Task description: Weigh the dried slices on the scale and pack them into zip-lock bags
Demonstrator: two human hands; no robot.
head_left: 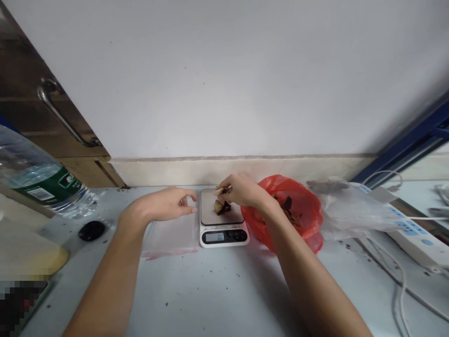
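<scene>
A white digital kitchen scale (208, 213) lies in the middle, its display seeming to read 0.0. Dried brown-and-cream pieces (220, 207), perhaps dried mushroom, are at its metal plate; whether they rest on it or hang just above I cannot tell. My right hand (240, 189) has its fingers closed round them. To the left of the scale, my left hand (170, 203) is empty, thumb and fingers apart, above a stack of clear plastic bags (171, 238). A red plastic bag (310, 206) beside the scale holds more dark dried pieces (289, 209), partly behind my right forearm.
At the left are a large water bottle (45, 185) and a black oval object (91, 230). A translucent plastic bag (345, 208), a white power strip (417, 238) and loose cables (382, 276) lie right. Dark crumbs dot the table (196, 295); a wall (231, 84) rises behind.
</scene>
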